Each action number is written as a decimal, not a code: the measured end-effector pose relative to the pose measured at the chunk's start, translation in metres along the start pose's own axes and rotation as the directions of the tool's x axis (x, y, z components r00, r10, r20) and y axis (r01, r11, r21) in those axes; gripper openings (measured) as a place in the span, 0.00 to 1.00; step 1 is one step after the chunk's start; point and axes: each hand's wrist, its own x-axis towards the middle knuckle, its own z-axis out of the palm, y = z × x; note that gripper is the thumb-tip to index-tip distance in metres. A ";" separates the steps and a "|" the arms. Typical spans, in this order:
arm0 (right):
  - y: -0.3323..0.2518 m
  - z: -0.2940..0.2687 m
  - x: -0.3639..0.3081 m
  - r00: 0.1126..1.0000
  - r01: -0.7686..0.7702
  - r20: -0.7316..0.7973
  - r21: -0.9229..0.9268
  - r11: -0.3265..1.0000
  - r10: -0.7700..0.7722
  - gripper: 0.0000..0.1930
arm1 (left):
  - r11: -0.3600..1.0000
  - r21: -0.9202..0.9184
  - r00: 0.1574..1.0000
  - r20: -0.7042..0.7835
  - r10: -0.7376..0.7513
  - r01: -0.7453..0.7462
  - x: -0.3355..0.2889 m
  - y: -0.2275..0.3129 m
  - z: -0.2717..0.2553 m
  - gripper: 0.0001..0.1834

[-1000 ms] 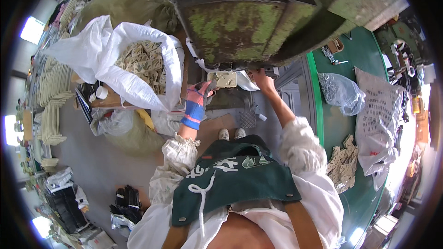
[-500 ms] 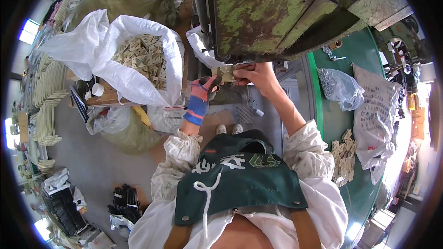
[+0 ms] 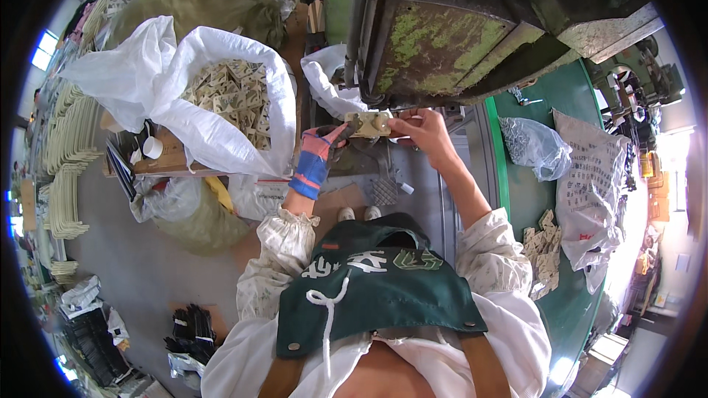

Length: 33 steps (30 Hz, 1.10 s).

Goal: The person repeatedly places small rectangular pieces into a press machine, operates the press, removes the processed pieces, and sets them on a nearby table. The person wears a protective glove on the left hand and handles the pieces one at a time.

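Observation:
A small beige metal plate [image 3: 371,124] with rounded bumps on its face is held level between my two hands, at the near side of a worn green machine [image 3: 442,48]. My left hand [image 3: 323,149], in a pink and blue work glove with dark fingertips, grips the plate's left end. At the right end, the bare fingers of my right hand [image 3: 428,135] pinch the plate's edge. Just beyond the plate, the machine's underside hides whatever lies below it. To the left of my glove, an open white woven sack [image 3: 284,114] holds many similar beige plates [image 3: 228,96].
Right of the machine runs a green table [image 3: 516,199], bearing a clear bag of small metal parts [image 3: 535,144], a printed woven sack [image 3: 590,184] and a pile of beige plates [image 3: 544,254]. Another white sack [image 3: 324,77] stands behind my glove. Filled bags [image 3: 199,210] lie on the floor at left.
The plate has come out from the machine's edge toward me, with both hands still on it. More of its face shows. The whole view has shifted slightly.

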 end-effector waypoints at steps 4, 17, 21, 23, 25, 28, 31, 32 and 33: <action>0.009 0.016 -0.003 0.998 -0.039 0.049 0.139 0.990 0.033 0.14 | 0.998 0.061 0.992 -0.126 0.005 0.003 -0.004 0.011 0.007 0.13; 0.014 0.029 -0.007 0.985 -0.145 0.135 0.320 0.936 0.106 0.15 | 0.978 0.207 0.993 -0.111 0.033 -0.009 -0.007 0.010 0.008 0.12; 0.017 0.039 -0.015 0.997 -0.063 -0.026 0.393 0.917 0.079 0.15 | 0.987 0.157 1.000 -0.007 -0.012 0.013 -0.009 0.011 0.003 0.10; 0.017 0.040 -0.017 0.996 -0.040 -0.050 0.428 0.903 0.068 0.15 | 0.977 0.165 0.991 -0.002 0.135 -0.133 -0.009 0.006 0.004 0.09; 0.023 0.040 -0.015 0.997 -0.029 -0.046 0.446 0.894 0.055 0.14 | 0.938 0.242 0.968 0.020 0.250 -0.247 -0.006 -0.001 0.001 0.09; 0.026 0.041 -0.015 0.997 -0.008 -0.060 0.484 0.875 0.043 0.14 | 0.893 0.369 0.964 0.035 0.263 -0.257 -0.002 -0.003 -0.005 0.10; 0.025 0.044 -0.016 0.996 0.000 -0.081 0.490 0.872 0.046 0.14 | 0.942 0.315 0.991 -0.019 0.130 -0.117 0.001 0.005 -0.002 0.10; 0.024 0.046 -0.017 0.995 -0.001 -0.089 0.486 0.874 0.051 0.14 | 0.948 0.293 0.991 -0.013 0.132 -0.122 0.004 0.002 -0.006 0.09; 0.023 0.047 -0.017 0.995 0.000 -0.091 0.493 0.870 0.052 0.14 | 0.955 0.270 0.991 -0.007 0.133 -0.127 0.006 0.000 -0.010 0.09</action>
